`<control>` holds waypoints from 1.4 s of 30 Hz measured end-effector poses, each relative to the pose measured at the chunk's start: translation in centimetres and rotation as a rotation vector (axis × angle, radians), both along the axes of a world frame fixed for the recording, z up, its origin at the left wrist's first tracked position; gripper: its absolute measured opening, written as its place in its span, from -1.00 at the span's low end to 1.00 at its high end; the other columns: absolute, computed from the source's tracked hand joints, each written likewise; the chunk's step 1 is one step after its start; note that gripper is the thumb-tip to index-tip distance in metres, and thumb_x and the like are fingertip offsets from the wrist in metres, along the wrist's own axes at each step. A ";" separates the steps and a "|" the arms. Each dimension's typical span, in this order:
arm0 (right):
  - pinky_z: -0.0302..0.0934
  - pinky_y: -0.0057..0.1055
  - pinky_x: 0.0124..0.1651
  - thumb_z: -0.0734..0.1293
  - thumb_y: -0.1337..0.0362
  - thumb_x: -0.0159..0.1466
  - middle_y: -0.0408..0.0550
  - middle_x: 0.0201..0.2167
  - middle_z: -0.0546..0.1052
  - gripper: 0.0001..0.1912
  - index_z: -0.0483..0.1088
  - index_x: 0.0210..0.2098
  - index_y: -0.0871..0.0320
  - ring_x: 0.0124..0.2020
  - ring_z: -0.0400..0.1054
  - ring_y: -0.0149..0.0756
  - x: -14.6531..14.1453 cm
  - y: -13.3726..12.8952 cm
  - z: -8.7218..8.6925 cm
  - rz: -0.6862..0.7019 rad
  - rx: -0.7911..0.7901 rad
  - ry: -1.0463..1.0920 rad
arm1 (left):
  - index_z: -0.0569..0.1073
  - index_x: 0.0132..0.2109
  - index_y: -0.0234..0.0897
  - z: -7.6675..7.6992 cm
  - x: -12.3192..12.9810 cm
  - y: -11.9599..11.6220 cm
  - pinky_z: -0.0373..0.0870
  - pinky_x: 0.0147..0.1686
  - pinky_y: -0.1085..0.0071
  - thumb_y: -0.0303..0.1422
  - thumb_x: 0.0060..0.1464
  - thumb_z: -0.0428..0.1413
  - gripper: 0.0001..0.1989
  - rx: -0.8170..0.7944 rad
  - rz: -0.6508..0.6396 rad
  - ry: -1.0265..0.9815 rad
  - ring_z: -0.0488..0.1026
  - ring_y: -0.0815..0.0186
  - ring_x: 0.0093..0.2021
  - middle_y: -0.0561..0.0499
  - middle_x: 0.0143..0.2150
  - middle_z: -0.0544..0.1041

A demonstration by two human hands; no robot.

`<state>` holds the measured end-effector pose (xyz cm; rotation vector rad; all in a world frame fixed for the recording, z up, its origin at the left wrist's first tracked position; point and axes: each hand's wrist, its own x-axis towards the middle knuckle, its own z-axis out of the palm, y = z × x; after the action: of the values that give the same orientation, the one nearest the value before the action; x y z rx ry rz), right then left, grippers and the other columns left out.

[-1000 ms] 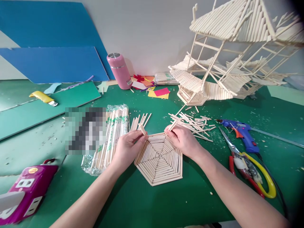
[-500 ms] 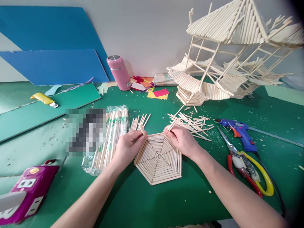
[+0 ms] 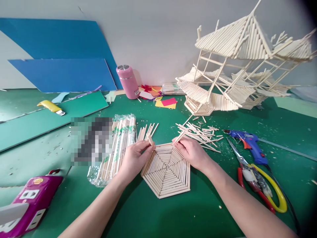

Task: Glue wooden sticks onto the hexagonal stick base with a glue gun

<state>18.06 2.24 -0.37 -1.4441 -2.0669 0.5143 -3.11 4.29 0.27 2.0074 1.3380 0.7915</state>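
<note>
A flat hexagonal panel of wooden sticks (image 3: 170, 180), laid in rings like a web, lies between my hands on the green table. My left hand (image 3: 136, 157) is closed at its far left corner, pinching a short wooden stick (image 3: 149, 138) that points up. At the far right corner my right hand (image 3: 192, 152) pinches another short wooden stick (image 3: 180, 136), tilted up to the right. Whether these sticks are fixed to the panel, I cannot tell. Loose cut sticks (image 3: 203, 134) lie just beyond my right hand, and a few more (image 3: 146, 131) beyond my left.
A bagged bundle of sticks (image 3: 121, 142) lies left. At right are a blue glue gun (image 3: 251, 143), scissors (image 3: 236, 152) and red-handled pliers (image 3: 257, 190). A stick-built pavilion model (image 3: 223, 79), pink flask (image 3: 128, 82), yellow cutter (image 3: 51, 107) and purple power strip (image 3: 34, 198) surround the work.
The view has tilted up a little, so everything sits lower in the picture. Both hands keep their pinch at the panel's far corners.
</note>
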 end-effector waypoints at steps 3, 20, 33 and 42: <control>0.24 -0.35 -0.18 0.10 0.32 0.31 0.05 -0.33 0.50 -0.75 0.39 -0.31 0.22 -0.23 0.38 -0.25 -0.1 0.1 0.0 0.005 -0.002 -0.023 | 0.50 -0.38 -0.28 -0.1 0.0 0.1 0.34 -0.41 0.46 -0.37 0.05 0.03 -0.83 0.006 -0.009 0.003 0.46 0.32 -0.38 0.01 -0.39 0.54; 0.23 -0.35 -0.19 0.11 0.35 0.29 0.08 -0.36 0.51 -0.75 0.40 -0.33 0.26 -0.25 0.39 -0.22 -0.1 0.6 0.2 0.029 0.000 -0.107 | 0.50 -0.37 -0.31 0.3 0.1 -0.1 0.34 -0.39 0.45 -0.37 0.06 0.01 -0.81 -0.022 -0.009 0.011 0.46 0.32 -0.38 -0.03 -0.39 0.53; 0.23 -0.38 -0.25 0.12 0.35 0.28 0.06 -0.38 0.51 -0.77 0.38 -0.39 0.22 -0.30 0.41 -0.24 -0.3 0.9 0.7 0.034 -0.015 -0.180 | 0.50 -0.35 -0.30 0.2 0.1 -0.1 0.35 -0.39 0.44 -0.37 0.06 0.01 -0.81 -0.032 -0.003 -0.004 0.45 0.32 -0.38 -0.03 -0.39 0.53; 0.19 -0.38 -0.32 0.13 0.35 0.27 0.05 -0.43 0.50 -0.75 0.38 -0.44 0.23 -0.37 0.39 -0.24 -0.4 1.1 0.8 0.033 -0.012 -0.226 | 0.50 -0.37 -0.30 0.2 0.2 -0.1 0.35 -0.41 0.44 -0.37 0.05 0.01 -0.81 -0.045 0.005 -0.012 0.44 0.32 -0.40 -0.02 -0.40 0.53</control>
<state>17.64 3.34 0.40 -1.5381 -2.2686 0.3918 -2.93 4.20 0.52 1.9623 1.3421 0.7681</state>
